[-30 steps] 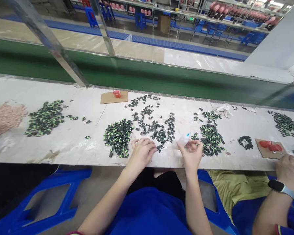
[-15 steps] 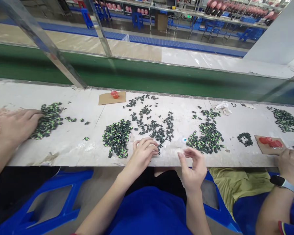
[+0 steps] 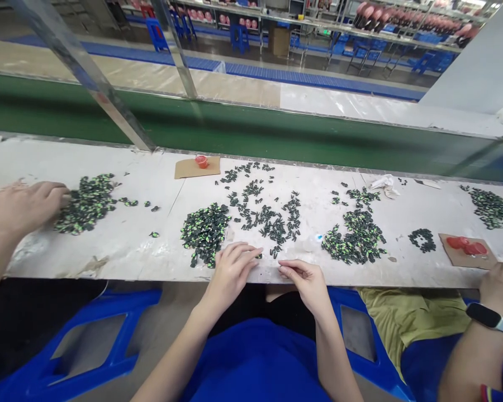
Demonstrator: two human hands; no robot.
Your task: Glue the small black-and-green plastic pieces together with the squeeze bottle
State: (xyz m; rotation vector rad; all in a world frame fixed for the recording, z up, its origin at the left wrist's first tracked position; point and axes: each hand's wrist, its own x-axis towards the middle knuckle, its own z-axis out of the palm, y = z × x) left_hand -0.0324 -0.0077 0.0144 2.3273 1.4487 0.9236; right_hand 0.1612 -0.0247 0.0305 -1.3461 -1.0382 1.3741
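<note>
The left hand (image 3: 230, 268) rests on the table (image 3: 121, 245) edge, its grip loose, fingertips touching small dark pieces (image 3: 272, 226). Just beside it, the right hand's (image 3: 305, 279) grip is half curled; whether it holds anything cannot be told.

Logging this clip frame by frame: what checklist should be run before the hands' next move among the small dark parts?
1. Left hand at the bench edge, fingertips beside a loose part: ok.
2. Right hand holds a part: cannot tell.
3. Green-and-black pile near the left hand: ok.
4. Scattered parts ahead of both hands: ok.
5. Co-workers' hands, one on the far-left pile, one at the right, apart from the person's own: ok.
</note>
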